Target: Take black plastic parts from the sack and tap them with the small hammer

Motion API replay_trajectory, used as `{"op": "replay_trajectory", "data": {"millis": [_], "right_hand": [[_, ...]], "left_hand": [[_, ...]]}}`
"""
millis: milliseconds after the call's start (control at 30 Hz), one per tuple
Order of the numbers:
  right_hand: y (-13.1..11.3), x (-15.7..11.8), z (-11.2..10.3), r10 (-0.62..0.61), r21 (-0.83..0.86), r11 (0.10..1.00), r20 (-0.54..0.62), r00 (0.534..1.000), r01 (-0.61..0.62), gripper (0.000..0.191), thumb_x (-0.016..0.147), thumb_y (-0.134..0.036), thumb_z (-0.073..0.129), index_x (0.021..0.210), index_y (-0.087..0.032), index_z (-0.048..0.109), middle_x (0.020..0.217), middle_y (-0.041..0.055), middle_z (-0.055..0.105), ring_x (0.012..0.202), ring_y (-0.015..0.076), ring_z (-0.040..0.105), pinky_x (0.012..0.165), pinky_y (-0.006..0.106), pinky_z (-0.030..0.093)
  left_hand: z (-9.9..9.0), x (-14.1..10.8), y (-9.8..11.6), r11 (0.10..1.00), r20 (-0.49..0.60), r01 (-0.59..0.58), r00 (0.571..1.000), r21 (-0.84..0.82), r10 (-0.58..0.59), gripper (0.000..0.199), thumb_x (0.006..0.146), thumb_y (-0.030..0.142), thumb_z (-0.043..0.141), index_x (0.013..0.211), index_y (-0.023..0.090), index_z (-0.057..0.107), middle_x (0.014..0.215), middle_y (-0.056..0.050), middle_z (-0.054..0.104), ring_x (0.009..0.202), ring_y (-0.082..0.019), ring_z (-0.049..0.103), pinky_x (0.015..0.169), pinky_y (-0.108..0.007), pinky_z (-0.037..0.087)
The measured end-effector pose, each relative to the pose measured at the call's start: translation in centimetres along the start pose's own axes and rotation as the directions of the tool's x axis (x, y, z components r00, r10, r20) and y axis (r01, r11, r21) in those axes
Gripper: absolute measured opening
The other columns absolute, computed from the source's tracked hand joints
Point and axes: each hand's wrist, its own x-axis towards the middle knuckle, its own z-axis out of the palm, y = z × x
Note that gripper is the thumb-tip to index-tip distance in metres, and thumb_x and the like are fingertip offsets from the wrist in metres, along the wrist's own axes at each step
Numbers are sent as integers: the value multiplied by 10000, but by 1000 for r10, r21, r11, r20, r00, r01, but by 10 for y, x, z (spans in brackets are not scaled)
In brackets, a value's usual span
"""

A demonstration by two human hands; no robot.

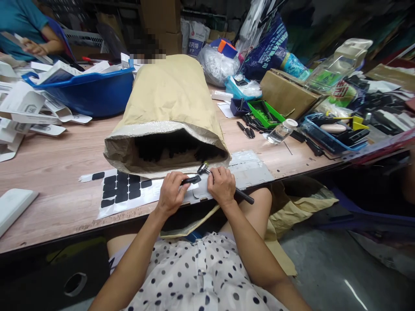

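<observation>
My left hand (171, 192) is closed around a small black part (192, 179), held over a pale flat board (251, 169) at the table's front edge. In my right hand (222, 185) is a small hammer (245, 196); its metal head (203, 168) lies just beyond the black part, and its dark handle sticks out to the right. To the left of my hands lies a white sheet with black rounded-square stickers (122, 189). Right behind my hands, a large brown paper sack (171, 95) lies with its mouth toward me, dark pieces inside it.
A blue basin (94, 95) with white boxes stands at the back left, near a co-worker's hand (34, 46). On the right are a green tray (266, 113), a clear bottle (281, 131) and a blue basket (337, 140). A white object (16, 207) lies at the left edge.
</observation>
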Motion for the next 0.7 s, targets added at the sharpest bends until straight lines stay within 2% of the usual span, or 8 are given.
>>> {"op": "replay_trajectory", "data": {"millis": [100,167,267,367,433,500,567,700], "right_hand": [[-3,-2,2,-1,-26,1000,-31,1000,0,160,902,-250,521,904,-218,678,863,66,616,803,220,467,690,325,293],[-3,-3,3,2,-23,1000,-19,1000,-2,161,906,-251,515,900,-218,673,869,69,609,808,220,462,691,325,290],[-4,-3,3,15,-19,1000,10,1000,-15,164,912,-249,508,913,-216,669,878,73,600,819,222,454,701,324,291],[-4,-2,3,18,-19,1000,10,1000,-18,168,912,-244,508,928,-216,673,880,72,599,823,223,454,707,325,293],[-4,-2,3,21,-19,1000,8,1000,-21,169,911,-241,506,916,-215,673,880,72,600,821,221,453,703,325,292],[-4,-2,3,24,-16,1000,10,1000,-23,172,912,-242,504,906,-214,673,878,73,600,820,221,452,700,324,293],[-4,-2,4,21,-7,1000,14,1000,-21,178,914,-244,499,914,-213,674,880,74,601,823,222,455,702,325,297],[-4,-3,4,12,-5,1000,-4,1000,-12,185,914,-247,495,931,-215,677,876,78,611,821,227,467,699,328,304]], "left_hand": [[2,-34,22,976,20,-191,981,-100,194,235,981,325,456,1081,212,637,946,-71,705,864,-215,656,810,-362,529],[8,-58,30,976,187,-169,963,-135,192,245,988,307,440,1111,220,633,906,-58,719,791,-203,678,738,-333,542],[19,-83,27,986,444,137,881,96,-165,258,959,269,439,1065,213,667,878,-73,738,786,-244,718,692,-345,557],[28,-86,14,828,493,369,673,422,-551,272,922,250,442,933,192,708,773,-107,731,772,-296,737,680,-370,559],[29,-82,10,749,478,414,587,516,-654,260,909,253,455,903,201,710,757,-112,732,787,-309,742,699,-377,556],[26,-76,13,747,468,419,593,516,-656,219,891,275,496,908,211,705,791,-111,742,803,-316,743,693,-377,546],[17,-69,22,813,497,391,649,431,-576,177,863,304,551,880,217,704,793,-101,742,773,-316,737,639,-368,524],[-7,-36,36,909,575,406,724,90,-380,255,871,391,543,711,239,670,638,-15,680,596,-231,661,520,-309,442]]}}
